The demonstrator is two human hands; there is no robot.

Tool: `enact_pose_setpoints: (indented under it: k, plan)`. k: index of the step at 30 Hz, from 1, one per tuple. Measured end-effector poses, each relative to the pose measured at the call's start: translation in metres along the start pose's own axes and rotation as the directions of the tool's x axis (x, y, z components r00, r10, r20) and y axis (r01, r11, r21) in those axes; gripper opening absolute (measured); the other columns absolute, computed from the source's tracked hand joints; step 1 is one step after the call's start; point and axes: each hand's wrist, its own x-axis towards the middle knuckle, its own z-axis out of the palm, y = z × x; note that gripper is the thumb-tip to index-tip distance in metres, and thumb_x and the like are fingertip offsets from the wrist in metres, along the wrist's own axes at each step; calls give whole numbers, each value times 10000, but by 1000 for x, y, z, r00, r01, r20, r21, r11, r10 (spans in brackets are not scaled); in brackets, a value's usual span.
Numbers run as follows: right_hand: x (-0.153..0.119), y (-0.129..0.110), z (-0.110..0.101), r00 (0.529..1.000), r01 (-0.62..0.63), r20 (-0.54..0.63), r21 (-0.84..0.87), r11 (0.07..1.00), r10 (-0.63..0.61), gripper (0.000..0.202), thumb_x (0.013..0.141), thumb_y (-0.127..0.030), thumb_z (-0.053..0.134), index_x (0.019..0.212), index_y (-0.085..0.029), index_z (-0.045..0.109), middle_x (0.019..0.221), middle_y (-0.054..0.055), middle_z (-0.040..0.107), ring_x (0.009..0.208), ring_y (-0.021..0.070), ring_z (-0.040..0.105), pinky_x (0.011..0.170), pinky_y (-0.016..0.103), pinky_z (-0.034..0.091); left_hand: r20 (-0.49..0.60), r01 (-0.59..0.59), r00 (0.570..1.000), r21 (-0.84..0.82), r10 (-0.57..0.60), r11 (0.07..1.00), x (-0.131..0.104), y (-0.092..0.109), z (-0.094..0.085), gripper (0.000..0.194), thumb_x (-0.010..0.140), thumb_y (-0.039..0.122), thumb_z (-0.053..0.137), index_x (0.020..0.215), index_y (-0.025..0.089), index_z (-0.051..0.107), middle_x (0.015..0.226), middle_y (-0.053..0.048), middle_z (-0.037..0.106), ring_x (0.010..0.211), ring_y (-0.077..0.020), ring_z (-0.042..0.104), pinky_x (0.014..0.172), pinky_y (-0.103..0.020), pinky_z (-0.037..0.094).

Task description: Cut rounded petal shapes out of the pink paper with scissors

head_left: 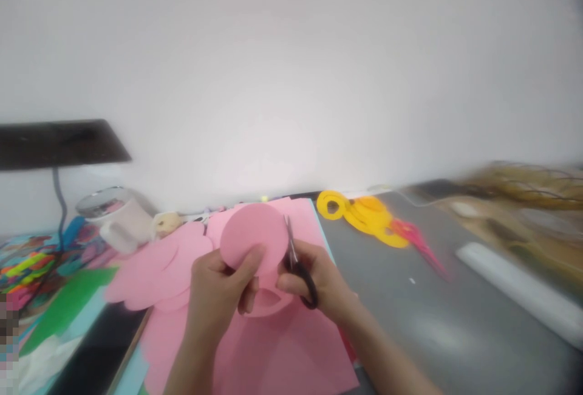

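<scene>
My left hand [228,285] pinches a round pink paper disc [255,234], thumb on its front face. In my right hand [314,273] is a pair of scissors [307,285] with dark handles, its blades pointing up along the disc's right edge. Whether the blades touch the paper I cannot tell. Just below the disc hangs or lies another curved pink piece [268,305] with an opening in it. Large pink sheets [282,352] lie under both hands, and many rounded pink paper cutouts [150,267] spread out to the left.
Yellow ring-shaped cutouts [364,216] and pink-handled scissors [421,246] lie on the grey table [401,328] at right, near a white roll [519,295]. A white mug [122,219], colourful bits [27,267] and a green sheet [68,304] are at left, below a dark panel [59,143].
</scene>
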Motion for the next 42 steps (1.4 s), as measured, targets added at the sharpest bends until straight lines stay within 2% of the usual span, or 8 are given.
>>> enact_pose_setpoints:
  k: [11, 21, 24, 27, 30, 33, 36, 42]
  plan:
    - [0, -1, 1, 1000, -5, -2, -38, 999, 4, 354, 641, -370, 789, 670, -193, 483, 533, -75, 414, 494, 78, 332, 448, 212, 270, 3, -9, 1000, 15, 8, 1000, -1, 3, -1, 468, 692, 377, 653, 326, 170, 446, 252, 36, 400, 242, -44, 326, 319, -182, 289]
    - [-1, -3, 3, 998, -44, -44, -72, 996, 41, 149, 681, -223, 685, 653, -175, 547, 516, -51, 500, 472, 84, 420, 454, 210, 329, 14, -4, 1000, 28, 4, 1000, 0, 1, -1, 465, 696, 371, 657, 330, 169, 455, 263, 30, 418, 249, -49, 339, 330, -190, 297]
    - [0, -4, 4, 990, -54, -136, -43, 998, 47, 138, 696, -236, 671, 662, -177, 551, 493, -49, 520, 475, 101, 485, 475, 216, 369, 33, 3, 999, 23, -3, 1000, 0, 2, -2, 469, 701, 358, 654, 327, 167, 444, 260, 31, 407, 250, -46, 335, 331, -185, 290]
    - [3, -2, 4, 953, 21, -302, 12, 1000, -16, 183, 707, -300, 706, 769, -180, 583, 542, -56, 524, 527, 101, 506, 526, 213, 395, 87, 4, 996, 21, -6, 1000, -1, 2, -2, 480, 710, 351, 647, 324, 165, 428, 256, 33, 394, 253, -39, 324, 334, -178, 283]
    - [5, 2, 2, 896, 85, -441, 39, 996, -59, 237, 716, -330, 723, 865, -193, 601, 620, -59, 513, 546, 75, 449, 523, 191, 352, 173, 24, 984, 47, -32, 999, -1, 2, -2, 473, 715, 357, 640, 335, 163, 435, 266, 31, 402, 260, -38, 316, 332, -179, 281]
    - [5, 3, 0, 863, 96, -501, 47, 994, -60, 229, 701, -306, 724, 863, -197, 604, 659, -53, 508, 541, 67, 391, 496, 188, 305, 218, 39, 975, 59, -51, 998, -2, 1, 0, 443, 700, 357, 657, 366, 165, 437, 285, 29, 428, 276, -43, 330, 338, -181, 291]
    - [3, 2, 1, 881, 85, -470, 49, 995, -52, 236, 680, -291, 730, 853, -202, 596, 651, -55, 492, 547, 77, 384, 503, 200, 306, 164, 5, 986, 31, -10, 999, -2, -1, 1, 411, 712, 360, 652, 413, 172, 441, 298, 35, 438, 297, -49, 343, 344, -180, 287]
    - [-1, -4, 3, 964, 62, -256, -68, 996, -78, 249, 674, -344, 751, 743, -187, 570, 630, -37, 464, 584, 114, 391, 514, 233, 318, 47, -102, 994, -1, 102, 995, 1, -1, 0, 396, 763, 370, 609, 456, 192, 433, 317, 54, 412, 305, -58, 336, 354, -201, 285]
